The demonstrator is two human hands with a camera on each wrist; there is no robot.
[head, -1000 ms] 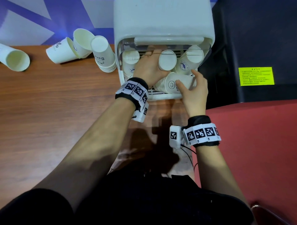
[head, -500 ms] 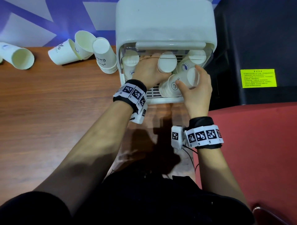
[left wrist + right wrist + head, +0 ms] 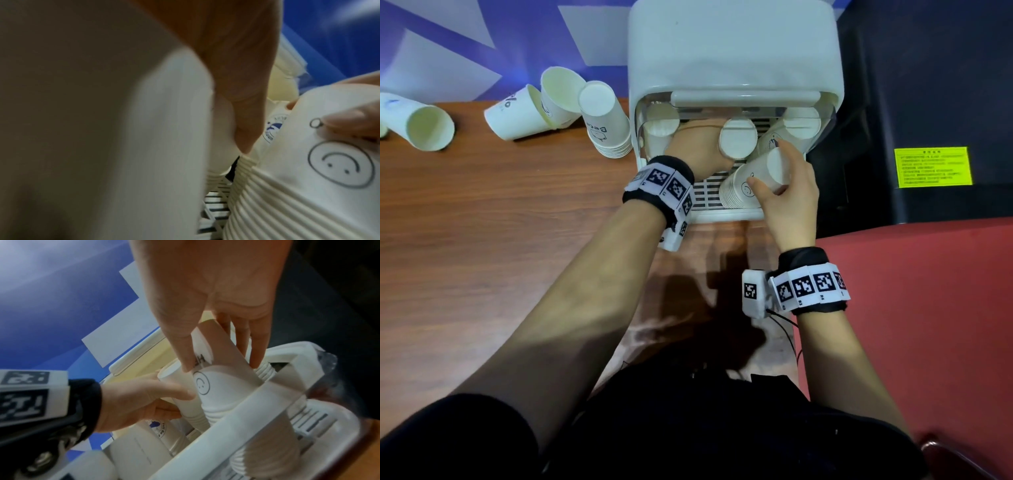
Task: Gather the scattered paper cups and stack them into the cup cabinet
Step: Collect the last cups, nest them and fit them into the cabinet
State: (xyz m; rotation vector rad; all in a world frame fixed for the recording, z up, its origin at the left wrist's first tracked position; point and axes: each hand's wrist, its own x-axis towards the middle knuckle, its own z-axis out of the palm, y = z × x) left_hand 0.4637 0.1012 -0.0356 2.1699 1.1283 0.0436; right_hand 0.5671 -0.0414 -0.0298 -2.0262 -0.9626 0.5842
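Right hand grips tilted smiley cup stack at cup cabinet mouth; left hand holds middle stack. Loose cups at 10 o'clock.

Left hand fingers hidden behind the middle cup stack; near surface blurred in left wrist view; leftmost cup cropped at the tabletop's left edge.

Now tilted steeper in the white plastic cup cabinet: smiley-printed stack of white paper cups, base raised by right hand.
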